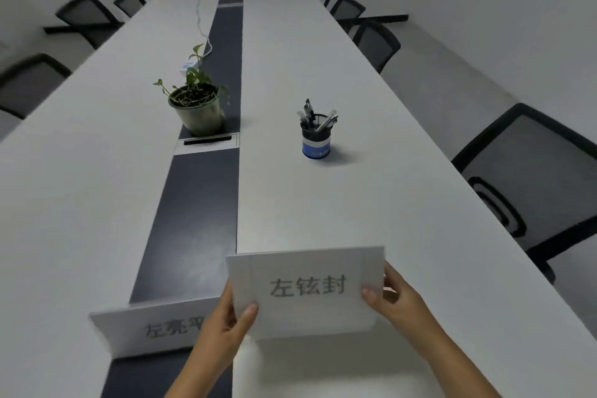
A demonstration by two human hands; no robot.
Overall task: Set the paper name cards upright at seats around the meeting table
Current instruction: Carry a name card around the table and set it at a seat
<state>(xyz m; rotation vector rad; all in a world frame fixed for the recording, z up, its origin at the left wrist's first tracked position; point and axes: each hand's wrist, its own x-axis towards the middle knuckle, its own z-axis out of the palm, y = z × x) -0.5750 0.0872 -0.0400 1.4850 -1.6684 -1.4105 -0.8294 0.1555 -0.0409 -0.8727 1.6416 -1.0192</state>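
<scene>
I am holding the name card upright between both hands, just above the near end of the surface. My left hand is pinching its left edge, my right hand its right edge, so its long axis is running across me. A second card is standing just to my left.

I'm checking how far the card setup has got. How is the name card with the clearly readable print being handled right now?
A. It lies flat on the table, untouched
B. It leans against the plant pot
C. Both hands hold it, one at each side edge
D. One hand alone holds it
C: the left hand and the right hand each pinch a side edge of the name card, raised above the table.
</scene>
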